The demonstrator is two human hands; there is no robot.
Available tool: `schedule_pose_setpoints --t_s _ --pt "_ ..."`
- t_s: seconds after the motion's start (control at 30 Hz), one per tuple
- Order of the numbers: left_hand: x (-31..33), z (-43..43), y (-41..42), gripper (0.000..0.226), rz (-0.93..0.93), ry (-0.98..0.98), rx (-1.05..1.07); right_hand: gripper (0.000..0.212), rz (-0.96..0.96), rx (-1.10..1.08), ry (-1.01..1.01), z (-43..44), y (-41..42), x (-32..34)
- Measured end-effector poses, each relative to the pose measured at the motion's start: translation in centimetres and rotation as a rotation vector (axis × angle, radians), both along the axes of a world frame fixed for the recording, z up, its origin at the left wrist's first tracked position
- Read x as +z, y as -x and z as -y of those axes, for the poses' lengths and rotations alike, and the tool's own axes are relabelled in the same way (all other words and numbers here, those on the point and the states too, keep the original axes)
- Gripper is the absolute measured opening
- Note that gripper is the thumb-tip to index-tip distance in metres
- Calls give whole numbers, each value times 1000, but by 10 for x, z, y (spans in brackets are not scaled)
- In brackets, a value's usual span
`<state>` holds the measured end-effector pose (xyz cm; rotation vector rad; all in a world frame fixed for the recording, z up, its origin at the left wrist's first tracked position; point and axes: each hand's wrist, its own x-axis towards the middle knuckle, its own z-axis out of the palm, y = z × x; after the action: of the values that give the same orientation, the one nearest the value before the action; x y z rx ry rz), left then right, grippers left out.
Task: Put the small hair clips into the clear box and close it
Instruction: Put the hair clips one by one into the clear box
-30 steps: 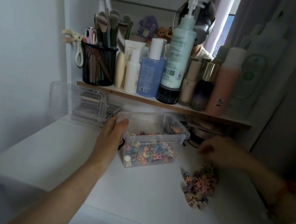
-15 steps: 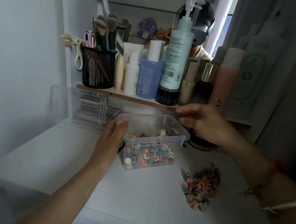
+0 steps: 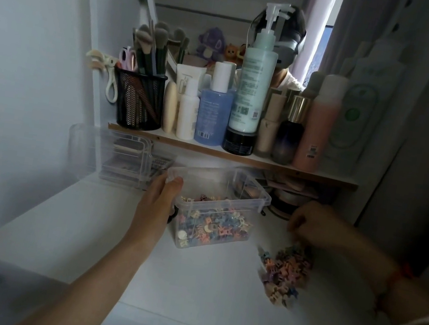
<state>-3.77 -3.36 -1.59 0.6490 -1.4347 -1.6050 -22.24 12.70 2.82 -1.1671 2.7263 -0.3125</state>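
On the white counter in front of a mirror, the left hand grips the near left corner of the clear box. Its thumb is hooked over the rim and the rest of the fingers are tucked down the left side, so it's a proper hold. The right hand is off to the right of the box with its fingers curled under, just above the far end of the loose pile of clips. It's blurry, so I honestly can't tell if it has a clip pinched or nothing at all. There's a red string and a white band on that wrist.

The counter is a small vanity nook with a white wall on the left. A wood-edged shelf sits just above and behind the box. It's crammed with a black mesh cup of makeup brushes, a blue bottle, a tall pump bottle and a pink bottle. A clear organizer sits under the shelf, left of the box.

The box is open at the top, with a layer of colourful clips in the box covering the bottom. Its long side faces the person and runs left to right, with the right end angled a bit further back. The loose pile stretches near to far instead, well apart from the box.
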Motion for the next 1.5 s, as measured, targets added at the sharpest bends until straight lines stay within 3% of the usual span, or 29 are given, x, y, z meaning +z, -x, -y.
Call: schedule_pose_setpoints --t_s 0.2,0.3,0.37,0.43,0.57,0.67,0.77,0.87,1.17,1.27,1.5 --pt "1 0 0 13 -13 1 -19 28 -39 45 -21 6 -7 -3" --pt "0 0 0 10 -10 14 -21 22 -60 32 297 13 -9 7" --pt "-1 1 0 9 4 20 -11 13 76 49 613 23 -17 22" --pt "-1 2 0 10 -3 18 -11 19 234 132 794 34 -26 36" --pt "-2 2 0 13 -8 27 -21 14 118 185 667 38 -25 40" --pt "-2 3 0 9 -9 29 -27 14 2 123 409 19 -9 34" --pt "-2 3 0 8 -9 28 -25 31 74 88 10 0 2 22" --pt "-2 2 0 12 -12 28 -20 37 184 55 -177 -9 7 12" --pt "0 -1 -1 19 -11 23 -12 39 175 54 -88 -6 7 10" --pt "1 -1 -1 17 -8 33 -9 21 215 18 38 -2 4 23" --pt "0 -2 -1 12 -15 47 -18 26 396 162 415 21 -23 58"
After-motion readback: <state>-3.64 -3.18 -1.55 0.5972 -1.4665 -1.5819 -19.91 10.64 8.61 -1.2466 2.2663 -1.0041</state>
